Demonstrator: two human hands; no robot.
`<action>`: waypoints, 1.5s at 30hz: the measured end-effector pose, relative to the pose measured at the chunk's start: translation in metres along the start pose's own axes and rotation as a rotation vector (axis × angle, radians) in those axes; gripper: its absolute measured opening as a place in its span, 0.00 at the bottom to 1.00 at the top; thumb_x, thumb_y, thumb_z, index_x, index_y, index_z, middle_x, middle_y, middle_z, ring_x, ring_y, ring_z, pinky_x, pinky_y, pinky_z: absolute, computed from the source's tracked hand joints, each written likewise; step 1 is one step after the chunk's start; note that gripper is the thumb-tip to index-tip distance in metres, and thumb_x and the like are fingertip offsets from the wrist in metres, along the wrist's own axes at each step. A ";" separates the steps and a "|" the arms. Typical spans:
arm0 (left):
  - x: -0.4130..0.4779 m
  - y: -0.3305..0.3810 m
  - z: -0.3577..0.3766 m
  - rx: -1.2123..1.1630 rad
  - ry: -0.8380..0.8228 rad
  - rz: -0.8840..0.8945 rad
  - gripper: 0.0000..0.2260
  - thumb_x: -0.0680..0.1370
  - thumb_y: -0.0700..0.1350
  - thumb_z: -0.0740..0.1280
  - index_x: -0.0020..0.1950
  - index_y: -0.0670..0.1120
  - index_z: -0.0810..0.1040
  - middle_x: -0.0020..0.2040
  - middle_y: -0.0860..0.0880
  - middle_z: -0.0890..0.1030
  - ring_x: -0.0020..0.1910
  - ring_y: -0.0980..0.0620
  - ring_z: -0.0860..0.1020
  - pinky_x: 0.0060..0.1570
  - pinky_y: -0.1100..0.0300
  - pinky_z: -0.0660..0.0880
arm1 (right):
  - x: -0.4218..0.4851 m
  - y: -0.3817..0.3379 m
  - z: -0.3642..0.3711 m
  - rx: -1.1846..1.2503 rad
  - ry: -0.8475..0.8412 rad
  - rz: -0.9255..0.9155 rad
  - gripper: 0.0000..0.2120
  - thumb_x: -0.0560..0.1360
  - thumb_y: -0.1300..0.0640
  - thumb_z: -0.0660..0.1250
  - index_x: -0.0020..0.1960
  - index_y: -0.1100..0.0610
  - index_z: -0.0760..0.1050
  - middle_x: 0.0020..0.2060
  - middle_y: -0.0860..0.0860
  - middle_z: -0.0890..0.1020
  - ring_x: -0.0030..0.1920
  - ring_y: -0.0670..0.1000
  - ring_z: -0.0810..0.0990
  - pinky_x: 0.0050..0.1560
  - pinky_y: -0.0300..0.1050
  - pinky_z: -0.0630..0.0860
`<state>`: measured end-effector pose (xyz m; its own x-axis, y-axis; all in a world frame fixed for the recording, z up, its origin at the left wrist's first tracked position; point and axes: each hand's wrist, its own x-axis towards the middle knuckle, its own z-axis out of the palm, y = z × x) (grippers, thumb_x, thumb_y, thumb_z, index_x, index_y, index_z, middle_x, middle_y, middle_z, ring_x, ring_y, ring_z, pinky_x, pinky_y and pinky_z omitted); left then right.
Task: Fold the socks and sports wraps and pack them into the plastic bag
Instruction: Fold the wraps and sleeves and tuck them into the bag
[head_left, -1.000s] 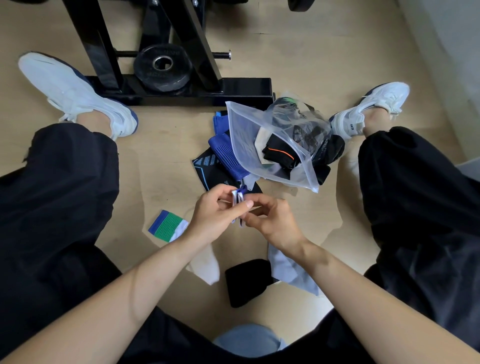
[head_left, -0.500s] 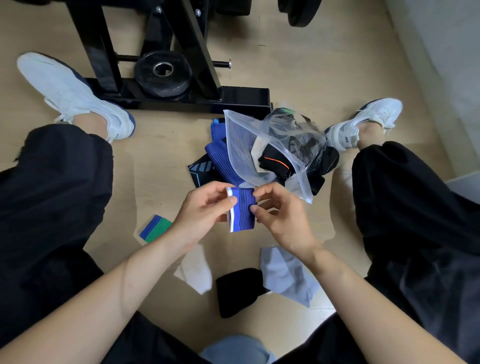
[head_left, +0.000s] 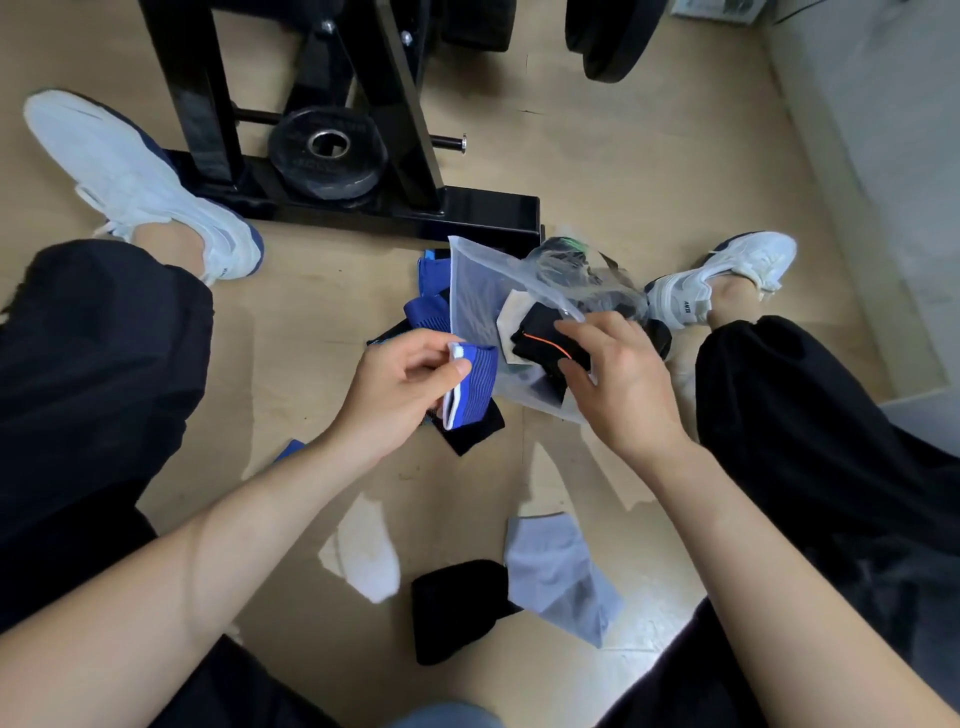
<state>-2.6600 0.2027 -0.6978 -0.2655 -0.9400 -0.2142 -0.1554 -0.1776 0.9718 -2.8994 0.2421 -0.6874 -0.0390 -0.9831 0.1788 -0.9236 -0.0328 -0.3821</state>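
Observation:
My left hand (head_left: 400, 395) pinches a folded blue wrap (head_left: 475, 387) with a white edge, just left of the clear plastic bag (head_left: 475, 296) on the floor. My right hand (head_left: 618, 379) lies on the bag's near right side, fingers spread over a black item with an orange line (head_left: 540, 338) inside it. More dark pieces fill the bag's far end. Blue socks (head_left: 428, 312) and a black cloth (head_left: 470, 434) lie beside and under the bag. Near me lie a white sock (head_left: 366, 556), a black sock (head_left: 457, 608) and a light blue sock (head_left: 561, 577).
A black weight rack (head_left: 395, 208) with a weight plate (head_left: 327, 150) stands just beyond the bag. My legs in black trousers and white shoes (head_left: 140, 182) (head_left: 722, 275) flank the pile. A wall (head_left: 883, 156) runs along the right. A blue piece (head_left: 291, 449) peeks from behind my left forearm.
My right hand let go of the blue wrap and moved right onto the plastic bag. My left hand keeps the wrap alone. The view has tilted upward.

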 end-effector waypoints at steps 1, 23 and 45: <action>0.006 0.001 0.002 0.024 0.007 0.027 0.06 0.79 0.38 0.71 0.55 0.43 0.83 0.40 0.49 0.85 0.37 0.58 0.78 0.42 0.63 0.77 | 0.001 0.001 -0.001 0.034 -0.002 0.025 0.19 0.75 0.61 0.70 0.66 0.55 0.77 0.57 0.53 0.78 0.55 0.58 0.76 0.56 0.53 0.75; 0.147 -0.047 0.125 1.281 -0.467 0.352 0.24 0.83 0.60 0.59 0.77 0.52 0.68 0.76 0.51 0.69 0.76 0.49 0.63 0.69 0.52 0.65 | 0.005 0.015 -0.031 0.382 0.102 0.147 0.25 0.75 0.67 0.69 0.70 0.56 0.73 0.59 0.48 0.76 0.59 0.46 0.76 0.58 0.50 0.78; 0.050 -0.059 -0.030 1.056 -0.259 0.399 0.05 0.74 0.50 0.69 0.49 0.54 0.79 0.43 0.57 0.78 0.45 0.51 0.78 0.40 0.57 0.74 | -0.020 -0.016 -0.008 0.237 0.144 0.023 0.20 0.71 0.63 0.73 0.63 0.55 0.79 0.65 0.54 0.72 0.63 0.57 0.70 0.66 0.44 0.67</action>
<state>-2.6351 0.1576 -0.7626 -0.6430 -0.7647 -0.0436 -0.7013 0.5649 0.4348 -2.8869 0.2640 -0.6774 -0.1285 -0.9489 0.2882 -0.8076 -0.0685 -0.5858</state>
